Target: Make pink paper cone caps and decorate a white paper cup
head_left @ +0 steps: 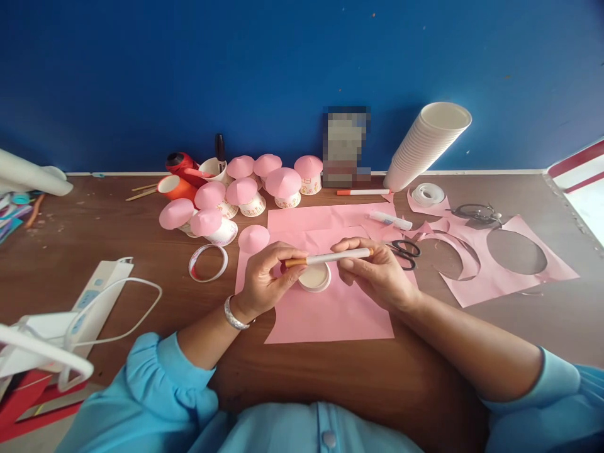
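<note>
Left hand and right hand both have hold of a slim white pen with orange ends, as I watch through the head camera. The pen lies almost level between them: the left thumb and fingers pinch one orange end, while the right thumb and fingertips hold it near the other, with that tip lying across the front of the right fingers. Most of the white barrel shows bare in the gap between the hands.

Just below the pen in my view, a round white piece with a cream centre rests on a large pink paper sheet, which lies on the brown wooden bench. Beside the right hand I see black-handled scissors, partly hidden by it. Farther right lies a pink paper offcut with a large round hole.

Near the left hand, a plain pink paper cone sits at the sheet's upper left corner, and a white ring lies on the bench beyond it. Past these I make out a cluster of white patterned cups with pink cone tops. A tall leaning stack of white cups stands well apart, against the blue wall.
</note>
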The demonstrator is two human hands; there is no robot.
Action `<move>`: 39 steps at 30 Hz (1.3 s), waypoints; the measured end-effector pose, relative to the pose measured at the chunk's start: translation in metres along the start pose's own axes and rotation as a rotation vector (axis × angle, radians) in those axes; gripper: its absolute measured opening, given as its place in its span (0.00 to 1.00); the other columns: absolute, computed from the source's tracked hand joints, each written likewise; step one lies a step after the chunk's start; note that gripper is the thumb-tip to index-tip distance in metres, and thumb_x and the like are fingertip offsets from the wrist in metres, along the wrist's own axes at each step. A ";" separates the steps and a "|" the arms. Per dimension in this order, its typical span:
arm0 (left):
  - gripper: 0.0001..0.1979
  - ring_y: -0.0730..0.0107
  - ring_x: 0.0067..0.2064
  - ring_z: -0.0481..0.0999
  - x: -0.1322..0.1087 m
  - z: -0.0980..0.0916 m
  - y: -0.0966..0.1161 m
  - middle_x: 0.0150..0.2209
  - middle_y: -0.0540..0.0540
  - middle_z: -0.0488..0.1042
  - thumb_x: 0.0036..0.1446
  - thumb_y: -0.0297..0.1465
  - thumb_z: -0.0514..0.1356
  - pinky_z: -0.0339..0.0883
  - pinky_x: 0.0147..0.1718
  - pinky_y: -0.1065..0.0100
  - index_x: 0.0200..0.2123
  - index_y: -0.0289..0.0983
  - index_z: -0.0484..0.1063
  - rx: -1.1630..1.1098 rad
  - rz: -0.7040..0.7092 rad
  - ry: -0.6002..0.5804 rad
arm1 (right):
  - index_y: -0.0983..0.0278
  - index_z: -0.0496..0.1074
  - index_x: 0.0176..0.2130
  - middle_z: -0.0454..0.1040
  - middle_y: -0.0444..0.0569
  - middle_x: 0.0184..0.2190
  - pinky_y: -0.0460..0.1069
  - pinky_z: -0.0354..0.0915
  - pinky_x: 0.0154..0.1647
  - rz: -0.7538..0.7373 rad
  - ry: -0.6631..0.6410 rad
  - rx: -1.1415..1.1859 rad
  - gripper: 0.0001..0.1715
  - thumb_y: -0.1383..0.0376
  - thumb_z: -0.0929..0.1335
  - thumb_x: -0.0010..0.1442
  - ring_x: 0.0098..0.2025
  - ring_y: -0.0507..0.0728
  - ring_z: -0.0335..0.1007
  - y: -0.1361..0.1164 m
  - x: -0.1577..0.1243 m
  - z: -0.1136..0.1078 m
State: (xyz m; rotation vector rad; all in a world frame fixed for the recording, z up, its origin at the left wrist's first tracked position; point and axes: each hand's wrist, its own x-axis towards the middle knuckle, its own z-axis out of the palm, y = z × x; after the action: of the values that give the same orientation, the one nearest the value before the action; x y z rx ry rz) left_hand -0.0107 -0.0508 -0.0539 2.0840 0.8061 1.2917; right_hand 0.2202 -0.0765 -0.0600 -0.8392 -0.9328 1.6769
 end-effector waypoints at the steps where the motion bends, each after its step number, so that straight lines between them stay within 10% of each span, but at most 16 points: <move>1: 0.08 0.70 0.34 0.79 0.001 0.000 0.000 0.33 0.47 0.80 0.63 0.27 0.67 0.75 0.33 0.68 0.46 0.39 0.79 0.010 -0.002 0.003 | 0.59 0.84 0.42 0.71 0.40 0.21 0.47 0.60 0.28 -0.001 -0.012 0.031 0.15 0.56 0.80 0.56 0.23 0.49 0.65 0.000 0.000 0.001; 13: 0.05 0.69 0.34 0.80 0.008 0.004 0.009 0.36 0.45 0.84 0.63 0.34 0.68 0.74 0.31 0.69 0.40 0.39 0.83 -0.169 -0.261 0.022 | 0.58 0.85 0.38 0.76 0.44 0.23 0.51 0.63 0.28 -0.067 0.038 0.045 0.14 0.52 0.80 0.56 0.23 0.52 0.68 -0.012 0.002 0.005; 19: 0.09 0.78 0.24 0.68 0.005 -0.018 -0.014 0.27 0.52 0.76 0.63 0.38 0.68 0.64 0.24 0.72 0.40 0.39 0.80 -0.224 -0.468 0.303 | 0.56 0.78 0.34 0.69 0.39 0.24 0.47 0.62 0.24 -0.296 0.380 0.186 0.15 0.57 0.82 0.51 0.23 0.48 0.59 -0.043 0.023 -0.038; 31: 0.05 0.64 0.46 0.80 0.004 -0.009 -0.047 0.44 0.43 0.79 0.63 0.28 0.63 0.78 0.47 0.60 0.42 0.38 0.78 0.115 -0.328 -0.076 | 0.60 0.76 0.31 0.64 0.38 0.20 0.46 0.53 0.21 -0.068 0.236 0.140 0.17 0.57 0.82 0.48 0.21 0.47 0.56 -0.018 0.025 -0.039; 39: 0.29 0.57 0.63 0.72 -0.003 -0.019 -0.020 0.57 0.41 0.74 0.51 0.14 0.55 0.65 0.67 0.46 0.55 0.41 0.71 0.102 -0.250 -0.088 | 0.60 0.76 0.33 0.62 0.37 0.19 0.47 0.53 0.21 -0.095 0.231 0.101 0.16 0.58 0.81 0.48 0.22 0.49 0.56 -0.015 0.029 -0.042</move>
State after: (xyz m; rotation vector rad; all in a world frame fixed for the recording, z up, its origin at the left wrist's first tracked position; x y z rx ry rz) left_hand -0.0331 -0.0368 -0.0627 2.0251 1.0746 1.0376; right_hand 0.2555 -0.0382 -0.0690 -0.8855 -0.7127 1.4962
